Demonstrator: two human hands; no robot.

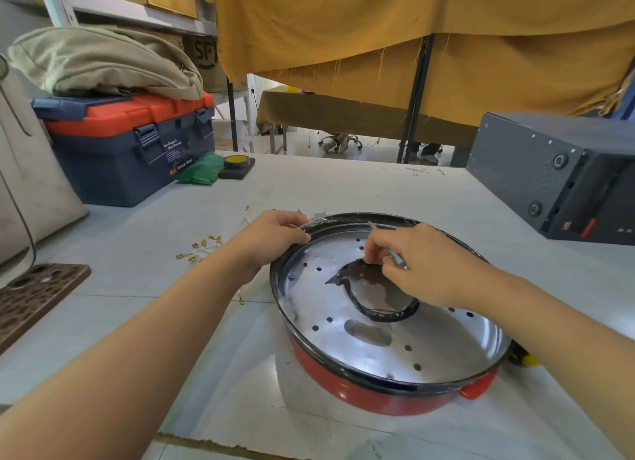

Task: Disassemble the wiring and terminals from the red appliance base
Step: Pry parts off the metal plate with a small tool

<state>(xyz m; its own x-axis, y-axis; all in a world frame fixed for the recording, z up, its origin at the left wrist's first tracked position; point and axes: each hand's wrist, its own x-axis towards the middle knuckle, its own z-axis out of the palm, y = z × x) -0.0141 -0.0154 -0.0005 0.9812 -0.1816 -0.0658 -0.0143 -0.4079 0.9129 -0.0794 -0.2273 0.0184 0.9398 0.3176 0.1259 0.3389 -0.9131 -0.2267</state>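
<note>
Even, bright daylight is filling the scene, the strongest of it coming from the open floor beyond the table point(343, 191). The metal plate point(395, 336) is throwing pale glare across its surface, and a glossy patch on the table in front of the base point(360, 396) is reflecting light. Shadows are lying soft and faint under the arms. The wide lens is bending straight lines at the edges, stretching the forearms and the black box point(556, 181). Focus is holding fairly sharp throughout, softening slightly at the corners.
</note>
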